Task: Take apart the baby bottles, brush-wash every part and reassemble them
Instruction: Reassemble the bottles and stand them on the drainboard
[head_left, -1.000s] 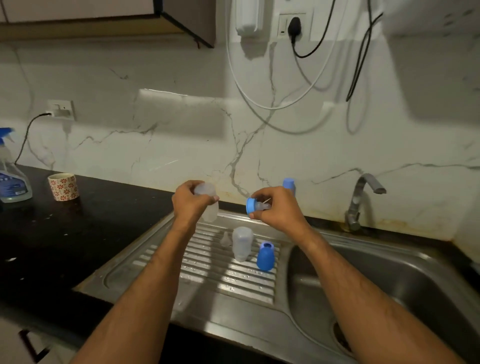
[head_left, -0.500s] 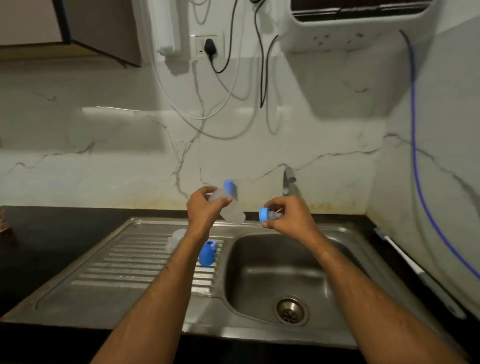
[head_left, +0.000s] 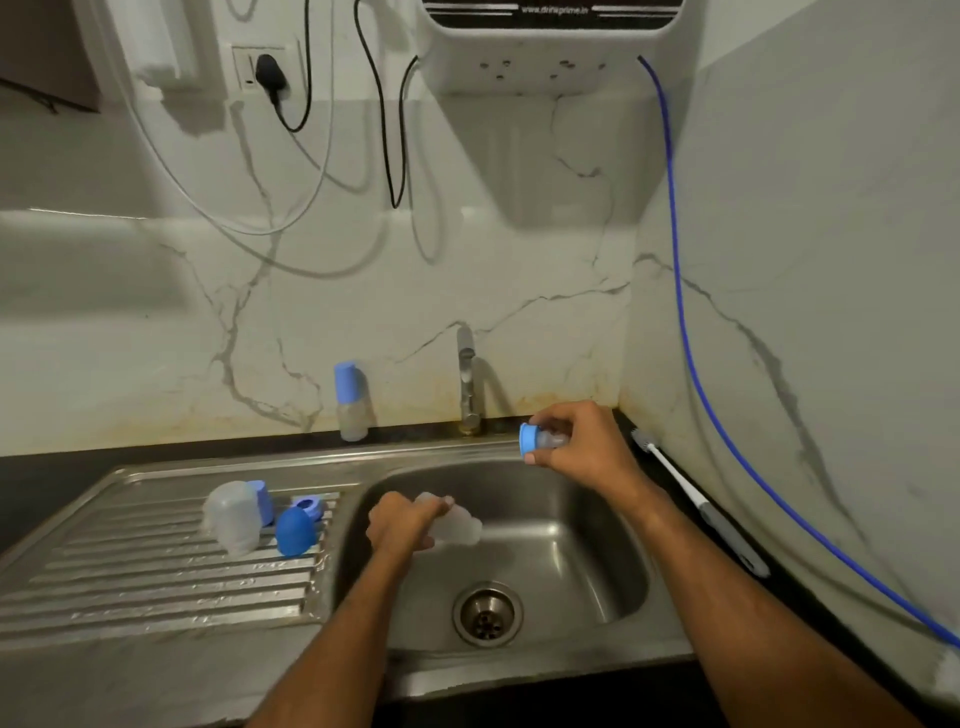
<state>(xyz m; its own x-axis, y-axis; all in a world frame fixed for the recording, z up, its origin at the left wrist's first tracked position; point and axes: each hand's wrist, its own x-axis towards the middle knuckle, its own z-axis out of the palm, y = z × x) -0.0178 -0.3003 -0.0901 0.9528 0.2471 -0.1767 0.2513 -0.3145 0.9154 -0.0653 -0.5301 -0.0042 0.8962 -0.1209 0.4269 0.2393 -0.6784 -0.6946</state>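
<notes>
Over the sink basin (head_left: 571, 525), left hand (head_left: 400, 525) grips bottle (head_left: 457, 525); right hand (head_left: 582, 447) pinches ring (head_left: 529, 439).

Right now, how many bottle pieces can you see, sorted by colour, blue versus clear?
Blue: 5, namely the ring in the right hand, the cap on the assembled bottle at the wall, and the dome cap, ring and a part-hidden piece on the drainboard.
Clear: 4, namely the bottle in the left hand, the teat in the held ring, the drainboard bottle, the wall bottle's body.
Total: 9
</notes>
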